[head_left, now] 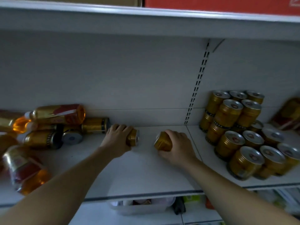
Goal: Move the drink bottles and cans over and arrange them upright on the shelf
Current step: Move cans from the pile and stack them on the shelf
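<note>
Two hands reached in over the front edge of the shelf [146,176], each wrapped around one gold can. The left hand [117,140] gripped a can [133,138] lying on its side, its silver end facing right; the right hand [177,149] closed over another can [162,142], also tipped, near the middle of the shelf. Both cans were smooth, round metal, so a loose grip while turning them upright could, I judged, let one slip and roll off the front edge.

Toward the right end stood the stacked cans [243,135], two layers high, with ring-pull lids; a careless bump while setting a new can beside them might topple the pile. At the left end lay a jumble of cans and clear plastic bottles [58,114] of amber drink, red-labelled, all on their sides against the back wall, free to roll.
</note>
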Action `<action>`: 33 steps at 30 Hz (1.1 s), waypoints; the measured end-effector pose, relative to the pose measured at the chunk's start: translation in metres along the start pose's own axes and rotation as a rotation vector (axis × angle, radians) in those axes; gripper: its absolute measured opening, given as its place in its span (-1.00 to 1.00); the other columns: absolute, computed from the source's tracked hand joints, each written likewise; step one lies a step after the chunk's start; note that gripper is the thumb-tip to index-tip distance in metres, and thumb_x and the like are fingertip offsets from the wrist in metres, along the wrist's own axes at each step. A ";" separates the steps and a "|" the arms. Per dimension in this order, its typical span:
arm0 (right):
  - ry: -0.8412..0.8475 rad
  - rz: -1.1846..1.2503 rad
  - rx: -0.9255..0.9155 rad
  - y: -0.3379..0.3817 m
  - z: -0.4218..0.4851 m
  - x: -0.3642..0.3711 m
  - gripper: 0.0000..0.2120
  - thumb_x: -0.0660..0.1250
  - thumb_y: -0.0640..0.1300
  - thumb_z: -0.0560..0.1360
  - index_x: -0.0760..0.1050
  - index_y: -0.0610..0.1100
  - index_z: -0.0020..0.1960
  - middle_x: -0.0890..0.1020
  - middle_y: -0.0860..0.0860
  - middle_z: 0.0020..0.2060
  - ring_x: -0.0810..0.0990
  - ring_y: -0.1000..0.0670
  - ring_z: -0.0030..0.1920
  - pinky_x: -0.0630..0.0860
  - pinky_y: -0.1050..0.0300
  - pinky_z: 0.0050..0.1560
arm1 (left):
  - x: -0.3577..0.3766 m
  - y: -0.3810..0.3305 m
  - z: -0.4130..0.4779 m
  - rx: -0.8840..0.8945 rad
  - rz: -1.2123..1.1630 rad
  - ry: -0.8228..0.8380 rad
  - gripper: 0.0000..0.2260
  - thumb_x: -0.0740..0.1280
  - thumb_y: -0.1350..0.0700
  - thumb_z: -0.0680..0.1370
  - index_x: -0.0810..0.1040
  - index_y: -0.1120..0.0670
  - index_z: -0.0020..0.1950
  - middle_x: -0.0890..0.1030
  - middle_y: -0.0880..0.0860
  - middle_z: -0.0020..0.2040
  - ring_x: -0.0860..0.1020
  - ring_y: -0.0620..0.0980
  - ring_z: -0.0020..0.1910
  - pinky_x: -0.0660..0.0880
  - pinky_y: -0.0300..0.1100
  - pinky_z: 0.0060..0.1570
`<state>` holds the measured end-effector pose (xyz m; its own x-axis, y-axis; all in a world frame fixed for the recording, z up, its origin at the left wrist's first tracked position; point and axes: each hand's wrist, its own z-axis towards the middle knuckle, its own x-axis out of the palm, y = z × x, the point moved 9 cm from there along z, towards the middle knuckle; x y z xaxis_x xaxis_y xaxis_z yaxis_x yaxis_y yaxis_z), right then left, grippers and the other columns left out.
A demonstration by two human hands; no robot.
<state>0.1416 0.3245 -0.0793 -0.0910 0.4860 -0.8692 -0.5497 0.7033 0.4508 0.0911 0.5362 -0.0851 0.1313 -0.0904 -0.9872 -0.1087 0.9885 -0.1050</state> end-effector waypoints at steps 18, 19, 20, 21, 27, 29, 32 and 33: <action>0.029 0.595 0.111 -0.070 -0.041 -0.013 -0.32 0.58 0.07 0.22 0.16 0.34 0.07 0.48 0.28 -0.04 0.49 0.19 -0.09 0.33 0.39 -0.18 | 0.029 -0.093 -0.083 -0.491 -0.841 -0.204 -0.30 0.52 -0.08 0.26 0.16 -0.33 0.23 0.50 -0.21 0.02 0.49 -0.14 -0.02 0.35 -0.29 -0.13; 0.034 0.605 0.100 -0.070 -0.043 -0.013 -0.32 0.58 0.06 0.22 0.16 0.36 0.07 0.49 0.27 -0.03 0.49 0.19 -0.08 0.33 0.40 -0.17 | 0.031 -0.100 -0.087 -0.497 -0.864 -0.216 -0.26 0.51 -0.08 0.25 0.15 -0.34 0.27 0.50 -0.22 0.04 0.49 -0.16 -0.01 0.37 -0.27 -0.08; 0.037 0.615 0.086 -0.070 -0.046 -0.015 -0.34 0.58 0.04 0.23 0.18 0.37 0.06 0.49 0.28 -0.03 0.49 0.23 -0.09 0.32 0.43 -0.17 | 0.032 -0.108 -0.091 -0.498 -0.890 -0.227 -0.22 0.51 -0.09 0.25 0.13 -0.36 0.31 0.50 -0.24 0.05 0.49 -0.18 0.00 0.38 -0.25 -0.03; 0.039 0.625 0.074 -0.071 -0.049 -0.017 -0.35 0.58 0.03 0.23 0.20 0.37 0.05 0.49 0.29 -0.03 0.48 0.28 -0.09 0.31 0.47 -0.17 | 0.033 -0.116 -0.094 -0.495 -0.911 -0.234 -0.20 0.51 -0.08 0.25 0.11 -0.39 0.32 0.51 -0.26 0.06 0.50 -0.21 0.00 0.39 -0.24 -0.01; -0.083 0.642 0.051 -0.079 -0.082 -0.056 -0.38 0.53 0.09 0.19 0.27 0.28 0.12 0.47 0.28 0.04 0.49 0.24 0.05 0.29 0.49 -0.06 | 0.025 -0.151 -0.097 -0.424 -1.083 -0.262 -0.36 0.56 0.12 0.25 0.33 -0.34 0.13 0.58 -0.24 -0.01 0.54 -0.36 -0.05 0.44 -0.39 -0.14; -0.162 0.673 0.031 -0.078 -0.094 -0.083 -0.35 0.47 0.17 0.19 0.25 0.33 0.20 0.45 0.39 0.08 0.44 0.36 0.12 0.30 0.50 0.02 | 0.021 -0.162 -0.095 -0.386 -1.181 -0.273 -0.43 0.55 0.13 0.25 0.40 -0.25 0.13 0.62 -0.20 -0.05 0.58 -0.29 -0.09 0.49 -0.39 -0.23; -0.320 0.760 0.044 -0.086 -0.110 -0.135 -0.31 0.44 0.18 0.22 0.15 0.54 0.20 0.41 0.52 0.11 0.42 0.42 0.14 0.33 0.56 0.03 | 0.003 -0.189 -0.085 -0.302 -1.314 -0.321 -0.53 0.50 0.17 0.33 0.44 -0.16 0.13 0.64 -0.17 -0.10 0.60 -0.25 -0.15 0.49 -0.43 -0.29; -0.370 0.787 0.056 -0.093 -0.114 -0.152 -0.30 0.43 0.17 0.23 0.13 0.54 0.20 0.43 0.48 0.12 0.44 0.42 0.12 0.34 0.57 0.00 | -0.004 -0.202 -0.078 -0.268 -1.353 -0.324 -0.55 0.47 0.14 0.32 0.43 -0.14 0.12 0.64 -0.13 -0.10 0.60 -0.24 -0.15 0.50 -0.41 -0.29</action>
<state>0.1121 0.1263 -0.0117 -0.1464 0.9721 -0.1833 -0.3975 0.1119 0.9108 0.0356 0.3271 -0.0692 0.4962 -0.8673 -0.0406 0.1050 0.1064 -0.9888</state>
